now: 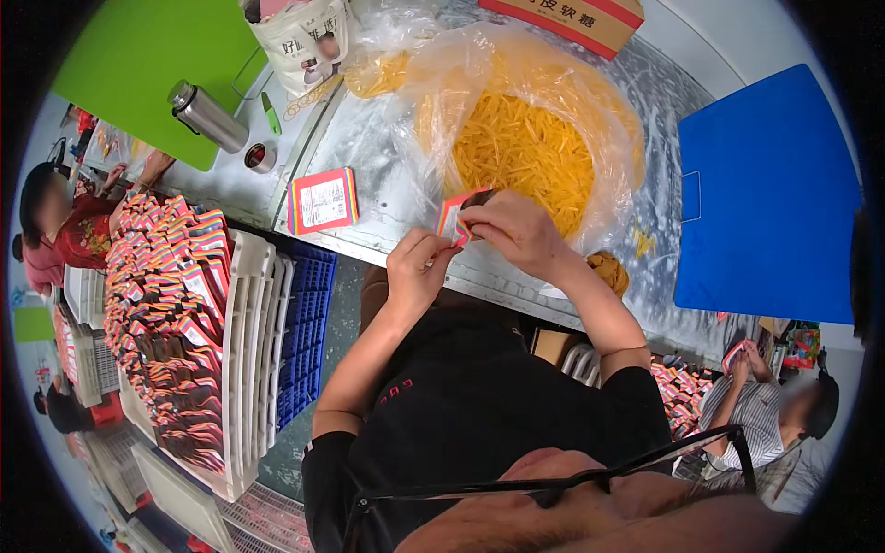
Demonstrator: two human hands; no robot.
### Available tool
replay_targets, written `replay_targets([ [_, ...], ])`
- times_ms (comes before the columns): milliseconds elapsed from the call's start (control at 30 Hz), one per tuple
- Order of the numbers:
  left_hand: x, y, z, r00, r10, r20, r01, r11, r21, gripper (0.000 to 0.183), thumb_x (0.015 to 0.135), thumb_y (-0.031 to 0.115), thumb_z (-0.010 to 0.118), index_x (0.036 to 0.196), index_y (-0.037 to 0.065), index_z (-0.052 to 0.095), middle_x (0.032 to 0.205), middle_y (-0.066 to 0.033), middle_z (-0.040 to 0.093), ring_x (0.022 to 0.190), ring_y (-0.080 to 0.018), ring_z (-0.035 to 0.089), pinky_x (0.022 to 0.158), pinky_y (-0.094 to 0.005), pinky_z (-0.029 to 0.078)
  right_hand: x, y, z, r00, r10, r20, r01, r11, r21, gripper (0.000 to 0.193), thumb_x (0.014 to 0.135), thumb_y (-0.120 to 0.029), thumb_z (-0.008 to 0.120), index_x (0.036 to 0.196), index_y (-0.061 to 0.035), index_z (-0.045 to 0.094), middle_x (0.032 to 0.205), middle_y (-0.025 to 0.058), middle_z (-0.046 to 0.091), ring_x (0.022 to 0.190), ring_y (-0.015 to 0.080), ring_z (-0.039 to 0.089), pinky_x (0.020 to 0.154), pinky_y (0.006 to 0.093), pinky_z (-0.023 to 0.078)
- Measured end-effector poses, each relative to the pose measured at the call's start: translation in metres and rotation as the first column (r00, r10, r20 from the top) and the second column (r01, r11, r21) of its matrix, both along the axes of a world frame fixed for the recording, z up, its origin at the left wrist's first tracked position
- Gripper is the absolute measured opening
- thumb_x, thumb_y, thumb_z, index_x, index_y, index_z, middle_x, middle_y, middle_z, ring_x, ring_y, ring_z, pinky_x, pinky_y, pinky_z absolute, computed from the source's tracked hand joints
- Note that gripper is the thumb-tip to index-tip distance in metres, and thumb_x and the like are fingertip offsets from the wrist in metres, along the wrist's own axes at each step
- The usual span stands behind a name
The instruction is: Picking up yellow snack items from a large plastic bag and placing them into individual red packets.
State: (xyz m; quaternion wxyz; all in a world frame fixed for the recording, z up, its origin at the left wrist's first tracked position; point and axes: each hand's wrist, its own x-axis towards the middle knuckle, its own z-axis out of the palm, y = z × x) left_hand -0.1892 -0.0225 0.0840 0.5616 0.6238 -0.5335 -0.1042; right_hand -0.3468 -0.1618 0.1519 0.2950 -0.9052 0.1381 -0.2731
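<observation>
Both hands meet at the table's near edge on a small red packet with rainbow stripes [449,221]. My left hand [417,275] pinches its lower end, fingers closed. My right hand [514,232] is closed on its upper right side, where a dark patch shows; the fingers hide part of the packet. Just beyond lies a large clear plastic bag [618,120], spread wide around a heap of thin yellow strips [521,152]. To the left, a pile of flat packets with rainbow edges [323,201] rests on the metal table [373,152].
Stacked white crates [241,359] with many filled packets [166,323] stand at my left, beside a blue crate [304,332]. A steel flask [210,115], a cup [260,157] and a green cutter [270,113] sit far left. A blue board [770,198] rises at right. Other people work on both sides.
</observation>
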Motion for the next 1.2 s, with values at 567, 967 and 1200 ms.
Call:
replay_targets([
  [567,0.01,0.005,-0.006,0.997,-0.029,-0.077,0.027,0.999,-0.025,0.019,0.075,-0.012,0.079,0.09,-0.001,0.072,0.088,-0.0105,0.069,0.081,-0.0235,0.069,0.073,-0.0322,0.054,0.0,-0.021,0.019,0.973,-0.193,0.131,0.196,0.981,-0.01,0.03,0.088,-0.002,0.072,0.118,-0.0055,0.071,0.112,0.0096,0.07,0.095,0.0236,0.071,0.086,0.034,0.056],
  [967,0.011,-0.005,-0.016,0.993,0.07,-0.095,-0.07,0.998,-0.003,0.018,0.079,-0.009,0.08,0.093,-0.002,0.07,0.085,-0.0111,0.069,0.077,-0.0207,0.066,0.072,-0.0305,0.053,-0.011,-0.021,-0.027,0.998,-0.062,-0.012,0.053,0.715,0.697,0.016,0.094,0.007,0.063,0.108,0.0031,0.069,0.104,0.0062,0.07,0.1,0.0152,0.071,0.088,0.0277,0.056],
  [1200,0.015,0.012,0.001,0.994,0.063,-0.09,-0.068,0.996,-0.058,0.017,0.081,-0.014,0.073,0.093,-0.003,0.07,0.094,-0.0122,0.067,0.081,-0.0208,0.066,0.073,-0.0301,0.052,-0.014,-0.015,-0.028,0.991,-0.092,0.092,0.01,0.758,0.652,0.015,0.094,0.007,0.064,0.105,0.0015,0.071,0.103,0.0058,0.07,0.094,0.014,0.07,0.086,0.0265,0.056],
])
